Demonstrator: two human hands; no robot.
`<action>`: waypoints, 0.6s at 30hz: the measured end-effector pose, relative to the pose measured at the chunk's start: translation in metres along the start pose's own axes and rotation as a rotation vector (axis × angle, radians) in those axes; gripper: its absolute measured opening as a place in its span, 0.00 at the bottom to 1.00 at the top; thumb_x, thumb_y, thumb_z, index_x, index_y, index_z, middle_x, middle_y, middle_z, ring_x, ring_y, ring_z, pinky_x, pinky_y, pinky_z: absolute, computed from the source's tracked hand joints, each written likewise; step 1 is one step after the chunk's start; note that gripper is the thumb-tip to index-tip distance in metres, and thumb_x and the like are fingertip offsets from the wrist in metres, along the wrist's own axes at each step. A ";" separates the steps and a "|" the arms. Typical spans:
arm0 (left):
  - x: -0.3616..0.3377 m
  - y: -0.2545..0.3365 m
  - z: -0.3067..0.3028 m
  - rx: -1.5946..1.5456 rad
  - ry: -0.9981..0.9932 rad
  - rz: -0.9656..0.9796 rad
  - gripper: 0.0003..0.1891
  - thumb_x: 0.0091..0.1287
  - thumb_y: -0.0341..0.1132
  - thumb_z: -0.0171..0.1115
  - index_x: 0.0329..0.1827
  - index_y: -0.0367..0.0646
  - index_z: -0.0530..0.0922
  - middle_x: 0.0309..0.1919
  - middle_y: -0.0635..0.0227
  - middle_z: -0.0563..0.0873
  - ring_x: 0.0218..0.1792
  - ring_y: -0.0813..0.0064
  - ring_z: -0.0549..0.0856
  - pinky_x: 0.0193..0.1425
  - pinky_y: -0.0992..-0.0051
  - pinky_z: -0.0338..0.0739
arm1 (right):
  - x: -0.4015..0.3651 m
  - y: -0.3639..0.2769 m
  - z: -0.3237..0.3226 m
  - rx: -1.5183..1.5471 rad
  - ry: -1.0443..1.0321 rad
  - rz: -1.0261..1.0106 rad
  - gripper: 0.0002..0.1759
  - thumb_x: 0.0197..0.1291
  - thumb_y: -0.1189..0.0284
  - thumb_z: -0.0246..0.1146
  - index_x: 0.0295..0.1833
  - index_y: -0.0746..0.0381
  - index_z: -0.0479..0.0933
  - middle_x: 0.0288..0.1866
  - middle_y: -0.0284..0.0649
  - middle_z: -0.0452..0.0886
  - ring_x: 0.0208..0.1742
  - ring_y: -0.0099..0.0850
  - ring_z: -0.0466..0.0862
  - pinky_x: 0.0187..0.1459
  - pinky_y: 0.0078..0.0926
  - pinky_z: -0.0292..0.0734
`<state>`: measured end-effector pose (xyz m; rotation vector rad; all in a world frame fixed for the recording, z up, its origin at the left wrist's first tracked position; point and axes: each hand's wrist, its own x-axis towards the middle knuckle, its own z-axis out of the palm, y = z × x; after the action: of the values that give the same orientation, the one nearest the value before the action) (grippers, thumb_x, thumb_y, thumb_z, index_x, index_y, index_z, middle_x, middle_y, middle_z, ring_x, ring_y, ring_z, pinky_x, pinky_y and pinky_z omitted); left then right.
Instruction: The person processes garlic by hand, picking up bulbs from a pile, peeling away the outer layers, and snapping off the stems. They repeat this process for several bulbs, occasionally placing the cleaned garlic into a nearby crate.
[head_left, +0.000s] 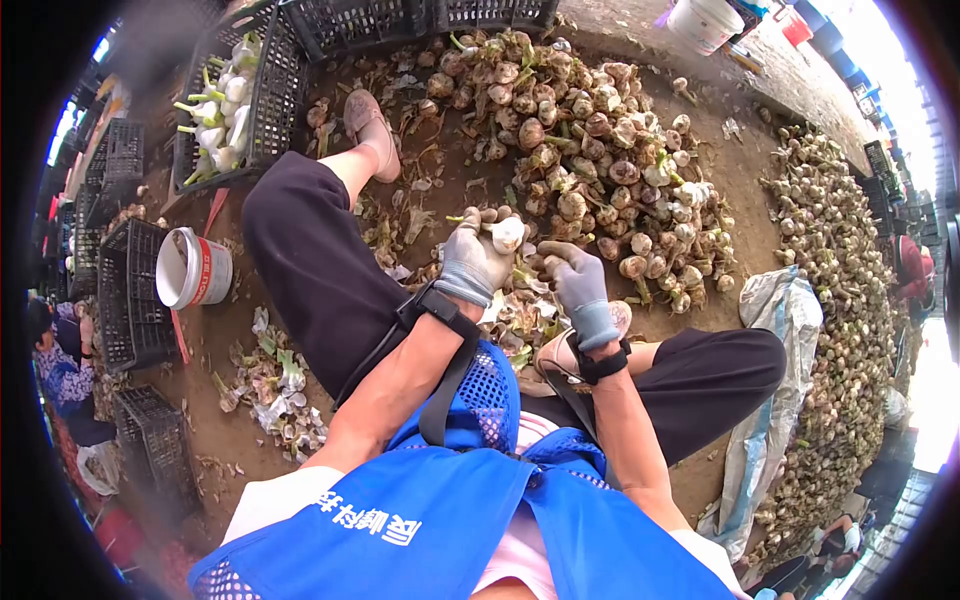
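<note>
A white, cleaned garlic bulb (507, 234) is held in the fingers of my left hand (474, 258), which wears a grey glove. Close by on the right is my gloved right hand (576, 284), its fingers curled toward the bulb; whether they hold something small cannot be made out. A large heap of unpeeled garlic (600, 150) lies just beyond both hands. Loose skins (525, 320) cover the ground below them. Peeled bulbs with green stems (228, 110) fill part of a black crate (262, 100) at the upper left.
A white bucket (208, 268) stands on the left near more black crates (130, 300). Skins (285, 400) are piled beside my leg. A plastic sack (765, 400) and a long garlic heap (835, 330) lie right. A person (68, 350) is at the far left.
</note>
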<state>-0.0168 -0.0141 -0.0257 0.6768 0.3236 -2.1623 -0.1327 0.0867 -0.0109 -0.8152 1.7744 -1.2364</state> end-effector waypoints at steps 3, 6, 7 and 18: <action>0.015 0.001 -0.018 0.000 -0.024 -0.010 0.16 0.72 0.43 0.42 0.35 0.40 0.70 0.38 0.54 0.80 0.41 0.54 0.78 0.48 0.52 0.74 | -0.006 -0.016 0.003 -0.259 0.071 -0.318 0.20 0.53 0.75 0.61 0.54 0.67 0.73 0.41 0.43 0.81 0.40 0.33 0.80 0.46 0.25 0.74; 0.007 -0.008 -0.012 0.154 0.011 0.118 0.13 0.71 0.40 0.46 0.35 0.38 0.71 0.37 0.53 0.79 0.39 0.55 0.79 0.46 0.57 0.76 | -0.012 -0.025 0.022 -0.543 0.120 -0.411 0.19 0.53 0.73 0.64 0.51 0.68 0.73 0.38 0.41 0.81 0.38 0.33 0.81 0.42 0.25 0.75; 0.005 -0.010 -0.011 0.182 -0.002 0.179 0.13 0.70 0.39 0.46 0.34 0.37 0.71 0.37 0.52 0.79 0.39 0.55 0.79 0.45 0.58 0.76 | -0.009 -0.028 0.021 -0.545 0.114 -0.409 0.19 0.53 0.73 0.64 0.51 0.68 0.73 0.38 0.41 0.81 0.38 0.33 0.81 0.42 0.25 0.75; 0.008 -0.010 -0.021 0.140 0.086 0.181 0.10 0.70 0.35 0.46 0.33 0.38 0.70 0.35 0.53 0.79 0.37 0.58 0.78 0.45 0.57 0.76 | -0.003 -0.027 0.016 0.389 -0.106 0.219 0.10 0.59 0.73 0.61 0.43 0.68 0.76 0.34 0.37 0.81 0.31 0.22 0.80 0.32 0.17 0.77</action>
<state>-0.0209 -0.0035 -0.0478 0.8462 0.1503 -2.0001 -0.1155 0.0737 0.0123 -0.4406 1.4315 -1.3081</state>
